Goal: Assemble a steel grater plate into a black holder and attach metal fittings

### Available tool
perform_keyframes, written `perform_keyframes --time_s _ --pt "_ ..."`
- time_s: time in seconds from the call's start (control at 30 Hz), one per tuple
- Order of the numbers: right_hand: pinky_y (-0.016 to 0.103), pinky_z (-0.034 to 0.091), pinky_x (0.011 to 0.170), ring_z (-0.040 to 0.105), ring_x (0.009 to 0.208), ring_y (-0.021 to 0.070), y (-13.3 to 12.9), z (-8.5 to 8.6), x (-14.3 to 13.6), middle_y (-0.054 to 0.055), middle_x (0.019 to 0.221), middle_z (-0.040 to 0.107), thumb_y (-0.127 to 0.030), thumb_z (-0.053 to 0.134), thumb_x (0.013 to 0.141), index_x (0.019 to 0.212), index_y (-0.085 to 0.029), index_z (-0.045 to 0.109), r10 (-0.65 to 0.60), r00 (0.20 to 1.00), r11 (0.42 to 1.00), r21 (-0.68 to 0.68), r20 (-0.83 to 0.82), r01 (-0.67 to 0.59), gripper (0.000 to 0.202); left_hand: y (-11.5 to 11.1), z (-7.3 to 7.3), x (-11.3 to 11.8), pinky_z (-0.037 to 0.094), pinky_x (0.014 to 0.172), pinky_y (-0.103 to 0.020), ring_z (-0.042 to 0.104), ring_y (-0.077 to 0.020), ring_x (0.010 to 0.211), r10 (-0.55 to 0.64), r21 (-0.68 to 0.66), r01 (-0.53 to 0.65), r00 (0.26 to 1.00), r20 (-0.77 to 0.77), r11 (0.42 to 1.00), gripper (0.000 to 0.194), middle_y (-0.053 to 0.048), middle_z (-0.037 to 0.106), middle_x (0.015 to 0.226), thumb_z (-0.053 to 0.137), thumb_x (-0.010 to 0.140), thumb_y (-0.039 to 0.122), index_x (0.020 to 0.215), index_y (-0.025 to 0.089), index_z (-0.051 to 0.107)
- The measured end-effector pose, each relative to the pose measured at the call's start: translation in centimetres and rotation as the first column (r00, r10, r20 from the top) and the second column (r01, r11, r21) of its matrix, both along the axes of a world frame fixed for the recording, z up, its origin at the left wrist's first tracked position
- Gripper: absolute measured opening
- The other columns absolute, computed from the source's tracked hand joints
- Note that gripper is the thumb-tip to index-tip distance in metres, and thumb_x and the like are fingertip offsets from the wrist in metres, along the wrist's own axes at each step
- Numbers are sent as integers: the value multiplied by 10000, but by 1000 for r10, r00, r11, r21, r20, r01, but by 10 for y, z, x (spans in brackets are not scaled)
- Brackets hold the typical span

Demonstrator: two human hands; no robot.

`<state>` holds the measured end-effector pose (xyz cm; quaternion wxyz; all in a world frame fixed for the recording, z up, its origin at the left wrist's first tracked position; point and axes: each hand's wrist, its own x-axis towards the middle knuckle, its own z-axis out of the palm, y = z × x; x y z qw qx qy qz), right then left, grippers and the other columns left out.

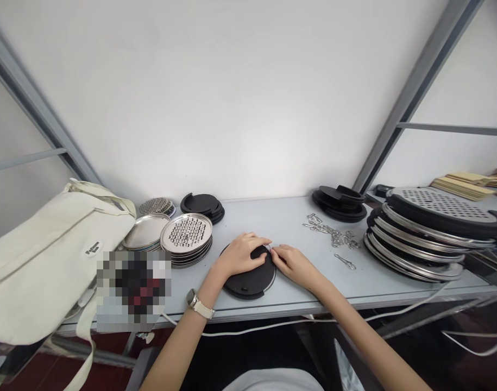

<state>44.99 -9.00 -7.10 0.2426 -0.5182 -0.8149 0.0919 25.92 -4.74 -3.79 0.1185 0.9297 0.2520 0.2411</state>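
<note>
A round black plastic disc (252, 279), with a silver rim showing along its right side, lies near the table's front edge. My left hand (243, 254) spans its top and holds it from the left, thumb and index finger reaching to the far right rim. My right hand (289, 262) is closed in a pinch at that same rim, where a thin bit of metal wire (269, 246) shows between the two hands. The rest of the wire is hidden by the fingers. Several loose wire clips (333, 232) lie to the right, one wire clip (345, 262) apart from them.
Left stand stacked metal grater plates (186, 233), plain round plates (146, 231) and black discs (202, 205). More black discs (340, 202) sit back right, beside a tall stack of graters (419, 244). A cream bag (56, 255) covers the left end; a white cable (264, 327) runs along the front.
</note>
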Motion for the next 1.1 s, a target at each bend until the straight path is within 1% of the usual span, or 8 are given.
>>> perform_keyframes --time_s 0.47,0.77,1.1 --pt "251 353 605 509 606 131 1 -2 0 28 668 554 -290 296 939 727 -171 571 11 1000 1000 2 -3 -11 367 0 0 0 408 927 -341 521 -185 1018 -23 -32 24 999 32 999 372 -26 604 1127 516 828 184 1198 222 517" --pt "251 362 612 517 615 137 2 -3 1 35 673 568 -298 296 938 740 -171 579 11 1000 1000 -11 -18 -11 368 0 1 1 414 926 -344 522 -182 1014 -30 -37 31 999 38 999 349 -25 608 1121 508 826 163 1171 218 527" --pt "254 357 598 513 602 139 1 -1 1 31 659 562 -310 299 938 737 -174 577 0 1000 1000 -10 -22 0 369 0 2 0 418 922 -352 530 -189 1019 -20 -37 22 999 46 999 341 -33 610 1114 520 823 183 1162 217 532"
